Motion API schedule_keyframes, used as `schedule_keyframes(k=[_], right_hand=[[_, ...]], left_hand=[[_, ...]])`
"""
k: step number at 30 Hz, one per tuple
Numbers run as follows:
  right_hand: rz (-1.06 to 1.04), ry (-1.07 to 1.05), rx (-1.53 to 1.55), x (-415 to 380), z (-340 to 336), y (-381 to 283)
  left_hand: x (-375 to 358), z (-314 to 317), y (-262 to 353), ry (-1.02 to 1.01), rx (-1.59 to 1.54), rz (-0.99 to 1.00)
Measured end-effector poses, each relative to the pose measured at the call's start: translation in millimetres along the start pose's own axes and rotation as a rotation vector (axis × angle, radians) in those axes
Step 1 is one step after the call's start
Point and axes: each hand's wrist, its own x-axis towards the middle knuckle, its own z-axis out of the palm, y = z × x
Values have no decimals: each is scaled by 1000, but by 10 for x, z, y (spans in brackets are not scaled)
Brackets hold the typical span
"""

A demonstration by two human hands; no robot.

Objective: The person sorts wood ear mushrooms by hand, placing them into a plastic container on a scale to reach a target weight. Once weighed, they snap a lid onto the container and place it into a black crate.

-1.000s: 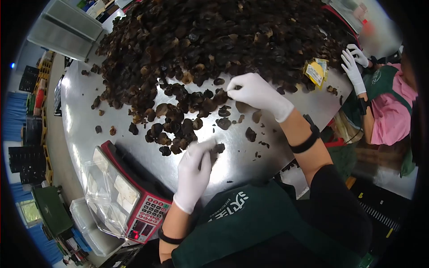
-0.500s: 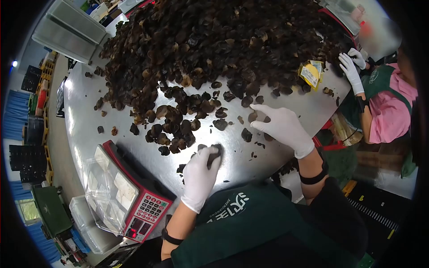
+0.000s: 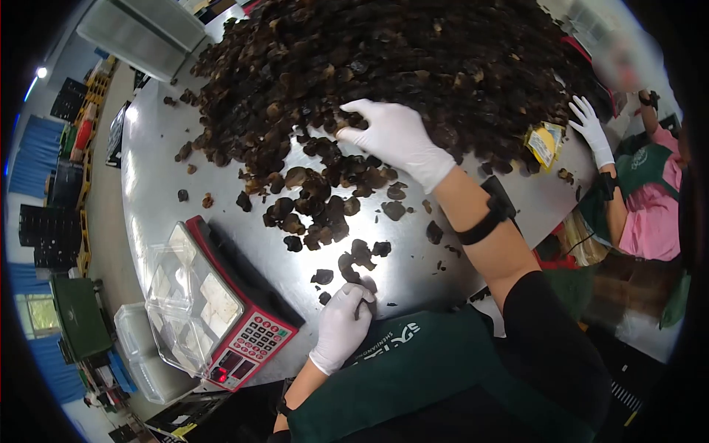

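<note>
A large heap of dark brown, ear-shaped pieces [image 3: 413,59] covers the back of the metal table [image 3: 159,155]. Stretched over the heap's front edge is my right hand [image 3: 395,140] in a white glove, thumb and fingers apart, with nothing visible between them. My left hand [image 3: 343,321], also gloved, is near the table's front edge, its fingers curled together; whatever they may hold is hidden. Just beyond it lie a few loose dark pieces [image 3: 358,255]. A smaller cluster [image 3: 317,196] lies between the two hands and the heap.
A red scale [image 3: 255,343] with clear plastic boxes [image 3: 177,295] on it stands at the left. More clear containers [image 3: 151,362] are beside it. A yellow packet [image 3: 545,144] lies at the heap's right edge, near a co-worker's gloved hand [image 3: 591,129].
My right hand has moved up and left to the heap. My left hand has drawn back slightly from dark pieces now lying in front of it. The co-worker's hands have moved apart.
</note>
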Motion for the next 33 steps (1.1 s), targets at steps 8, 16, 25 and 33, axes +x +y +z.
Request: schedule_keyframes(k=[8, 16, 25, 33], right_hand=[[-96, -197, 38, -1, 530, 231], [119, -189, 695, -364, 9, 178], [124, -261, 1328, -815, 174, 448], [66, -369, 1454, -941, 494, 562]], left_hand=[[111, -231, 1, 282, 69, -22], [1312, -464, -61, 414, 595, -57], [1485, -295, -365, 493, 406, -50], [873, -539, 253, 314, -1107, -145]])
